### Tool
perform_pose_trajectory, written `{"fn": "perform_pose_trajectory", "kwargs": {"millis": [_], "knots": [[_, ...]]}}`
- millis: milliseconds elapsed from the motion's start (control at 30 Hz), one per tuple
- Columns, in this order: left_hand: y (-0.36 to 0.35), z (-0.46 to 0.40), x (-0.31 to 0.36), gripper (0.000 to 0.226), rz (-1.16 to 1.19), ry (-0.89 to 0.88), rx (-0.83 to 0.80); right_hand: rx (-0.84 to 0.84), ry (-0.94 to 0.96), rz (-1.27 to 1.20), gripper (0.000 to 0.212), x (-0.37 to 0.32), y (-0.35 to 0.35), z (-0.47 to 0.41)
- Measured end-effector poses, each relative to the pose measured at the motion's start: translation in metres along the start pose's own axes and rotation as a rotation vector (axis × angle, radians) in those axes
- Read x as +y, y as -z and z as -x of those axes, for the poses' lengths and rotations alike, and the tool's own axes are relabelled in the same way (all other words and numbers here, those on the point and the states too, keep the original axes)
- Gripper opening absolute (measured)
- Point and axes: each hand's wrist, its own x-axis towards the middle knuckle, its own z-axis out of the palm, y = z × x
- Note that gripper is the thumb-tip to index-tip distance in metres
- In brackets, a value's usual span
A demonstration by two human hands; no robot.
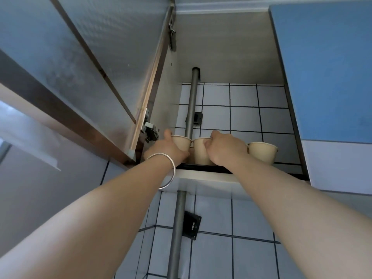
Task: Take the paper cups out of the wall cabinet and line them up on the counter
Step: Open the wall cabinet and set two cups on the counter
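We see three tan paper cups [262, 151] standing upright in a row inside the open wall cabinet [227, 49].

A grey pipe [192, 101] runs up the white tiled wall [245, 119], with a black bracket [191, 226] beside it lower down.

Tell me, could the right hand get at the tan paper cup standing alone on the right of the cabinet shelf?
Probably yes: the tan paper cup stands uncovered beside the right hand, which is wrapped around the middle cup.
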Motion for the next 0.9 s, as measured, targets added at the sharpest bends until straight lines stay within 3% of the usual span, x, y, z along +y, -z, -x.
{"fn": "perform_pose_trajectory", "kwargs": {"millis": [133, 433, 667, 900], "knots": [[0.001, 0.003, 0.002, 0.077, 0.094, 0.003, 0.003, 0.035, 0.006, -0.064, 0.039, 0.001, 0.003, 0.003], [0.032, 0.021, 0.024, 0.079, 0.383, -0.128, 0.185, 0.091, 0.041, -0.332, 0.035, 0.006, 0.033, 0.016], [0.054, 0.061, 0.046, 0.08, 0.557, -0.153, 0.092, 0.128, 0.03, -0.651, 0.035, 0.028, 0.059, 0.041], [0.055, 0.137, 0.064, 0.084, 0.678, -0.013, -0.017, 0.133, -0.046, -0.937, 0.04, 0.053, 0.063, 0.104]]}}
